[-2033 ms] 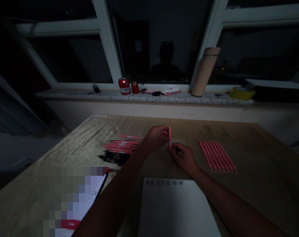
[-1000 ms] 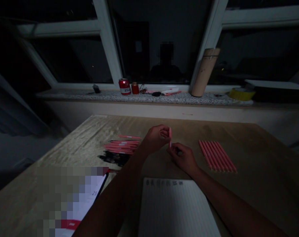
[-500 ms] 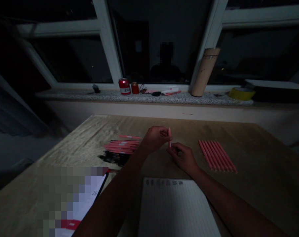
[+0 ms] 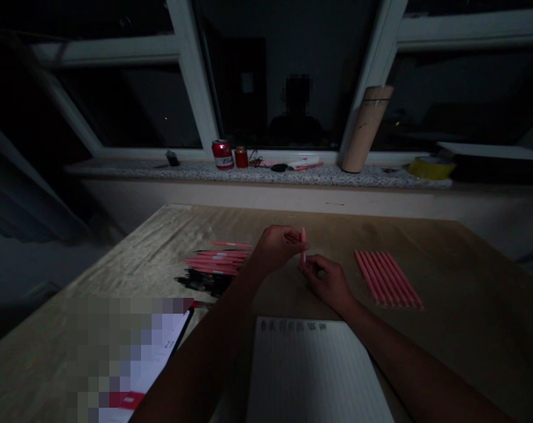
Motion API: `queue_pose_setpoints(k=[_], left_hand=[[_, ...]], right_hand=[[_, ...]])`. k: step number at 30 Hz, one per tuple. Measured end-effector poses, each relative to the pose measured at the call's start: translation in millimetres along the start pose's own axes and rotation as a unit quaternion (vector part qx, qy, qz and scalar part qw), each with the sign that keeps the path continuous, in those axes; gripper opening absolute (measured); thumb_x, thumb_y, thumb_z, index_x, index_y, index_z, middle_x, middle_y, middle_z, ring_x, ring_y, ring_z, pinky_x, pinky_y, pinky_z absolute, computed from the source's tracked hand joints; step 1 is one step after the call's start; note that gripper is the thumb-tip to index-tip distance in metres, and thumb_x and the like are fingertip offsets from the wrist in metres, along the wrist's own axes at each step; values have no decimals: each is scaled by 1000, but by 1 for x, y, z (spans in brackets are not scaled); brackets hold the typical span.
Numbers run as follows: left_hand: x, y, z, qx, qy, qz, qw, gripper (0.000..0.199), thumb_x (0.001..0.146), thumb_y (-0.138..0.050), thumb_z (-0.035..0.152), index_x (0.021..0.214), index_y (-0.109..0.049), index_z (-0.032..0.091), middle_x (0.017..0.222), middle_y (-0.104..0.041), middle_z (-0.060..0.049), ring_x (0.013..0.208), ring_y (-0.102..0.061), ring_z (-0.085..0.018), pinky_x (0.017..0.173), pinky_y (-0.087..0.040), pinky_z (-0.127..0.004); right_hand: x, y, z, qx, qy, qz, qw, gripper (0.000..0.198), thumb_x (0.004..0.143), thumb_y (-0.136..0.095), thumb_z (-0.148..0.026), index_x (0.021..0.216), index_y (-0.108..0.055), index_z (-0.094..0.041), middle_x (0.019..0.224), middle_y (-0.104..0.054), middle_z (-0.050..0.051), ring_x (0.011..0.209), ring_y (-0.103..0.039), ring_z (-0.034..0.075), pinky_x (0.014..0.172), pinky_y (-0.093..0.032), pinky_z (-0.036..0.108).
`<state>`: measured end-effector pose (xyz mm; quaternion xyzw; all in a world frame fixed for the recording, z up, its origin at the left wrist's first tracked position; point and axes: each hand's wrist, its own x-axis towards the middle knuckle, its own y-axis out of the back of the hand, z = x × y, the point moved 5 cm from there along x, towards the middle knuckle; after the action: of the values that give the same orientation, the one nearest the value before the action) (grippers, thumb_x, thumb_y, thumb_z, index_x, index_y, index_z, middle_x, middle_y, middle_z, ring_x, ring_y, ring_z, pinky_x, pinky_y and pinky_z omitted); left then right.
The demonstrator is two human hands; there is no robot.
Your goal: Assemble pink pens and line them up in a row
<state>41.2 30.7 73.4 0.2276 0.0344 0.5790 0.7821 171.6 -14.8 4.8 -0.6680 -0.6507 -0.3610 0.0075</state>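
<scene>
On my feed the left hand point(image 4: 280, 248) has its grip around a pink pen point(image 4: 303, 234), the right hand point(image 4: 328, 281) pinching its lower end, between the pen pile point(image 4: 217, 261) at left and the pink row point(image 4: 388, 279) at right.

"27" on screen point(image 4: 160, 352), "Bu…" on can point(image 4: 223, 154)

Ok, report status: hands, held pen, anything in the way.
Left hand gripping pink pen, right hand at its lower end. Pen looks upright. Nothing seen blocking it; notepad nearer the body.
</scene>
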Motion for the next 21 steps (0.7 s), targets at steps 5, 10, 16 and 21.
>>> queue_pose_setpoints(k=[5, 10, 16, 21], left_hand=[[0, -2, 2, -6, -23, -37, 999, 18, 68, -61, 27, 71, -65, 11, 67, -64, -1, 64, -58, -12, 59, -42, -21], [0, -5, 5, -54, -42, -63, 996, 13, 69, -54, 17, 77, -62, 11, 69, -62, 0, 67, -58, -11, 61, -42, -19], [0, -6, 4, -66, -29, -46, 996, 16, 66, -58, 16, 81, -59, 12, 74, -63, -3, 67, -58, -11, 61, -43, -19], [-1, -3, 4, -4, -28, -22, 999, 17, 67, -62, 26, 77, -62, 11, 72, -64, -3, 69, -59, -12, 63, -44, -21]], right_hand=[[1, 0, 0, -1, 1, 2, 1000, 17, 80, -55, -31, 83, -62, -16, 65, -57, 1, 56, -50, 12, 54, -40, 23], [1, 1, -2, 1, -1, 2, 1000, 16, 80, -55, -30, 83, -62, -16, 64, -57, 1, 56, -50, 12, 55, -40, 23], [0, 0, 0, 1, -4, 2, 1000, 18, 80, -55, -31, 84, -62, -15, 63, -56, 0, 55, -49, 12, 54, -40, 22], [0, -1, 3, -5, -3, 3, 1000, 18, 80, -55, -31, 84, -62, -15, 65, -58, 1, 57, -51, 12, 56, -41, 22]])
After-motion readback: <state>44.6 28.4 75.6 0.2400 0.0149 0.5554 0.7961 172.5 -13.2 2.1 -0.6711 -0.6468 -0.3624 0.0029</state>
